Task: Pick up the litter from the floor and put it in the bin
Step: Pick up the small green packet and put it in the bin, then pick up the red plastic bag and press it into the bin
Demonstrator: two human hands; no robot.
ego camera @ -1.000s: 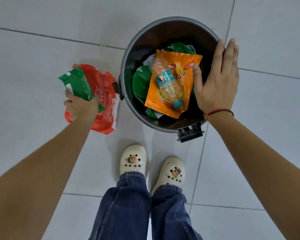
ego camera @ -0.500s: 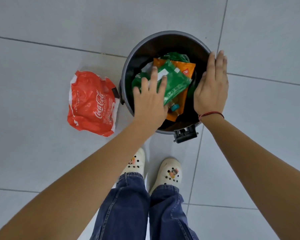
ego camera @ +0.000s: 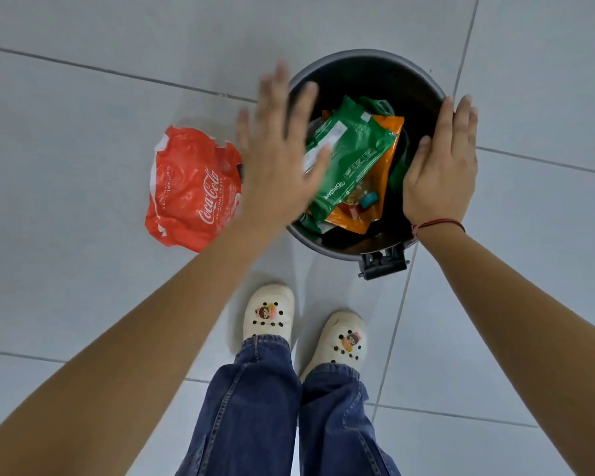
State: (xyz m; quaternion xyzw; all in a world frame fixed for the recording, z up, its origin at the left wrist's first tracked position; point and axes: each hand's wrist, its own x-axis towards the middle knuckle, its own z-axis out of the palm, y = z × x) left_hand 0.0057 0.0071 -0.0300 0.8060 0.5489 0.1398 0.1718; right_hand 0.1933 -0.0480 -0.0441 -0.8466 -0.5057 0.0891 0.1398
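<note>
A round dark bin (ego camera: 368,60) stands on the tiled floor ahead of my feet. Inside it a green wrapper (ego camera: 354,156) lies on top of an orange snack packet (ego camera: 385,132), with a bottle's blue cap (ego camera: 370,199) showing beneath. A crumpled red Coca-Cola wrapper (ego camera: 189,190) lies on the floor just left of the bin. My left hand (ego camera: 279,159) hovers blurred over the bin's left rim, fingers spread, holding nothing. My right hand (ego camera: 442,166) rests flat against the bin's right rim, fingers together, holding nothing.
The bin's black pedal (ego camera: 382,262) sticks out toward my white clogs (ego camera: 270,312). Grey floor tiles (ego camera: 66,269) with dark grout lines surround everything.
My left hand carried the green wrapper from the floor into the bin, let it go, and has pulled back leftward. My right hand stayed at the rim.
</note>
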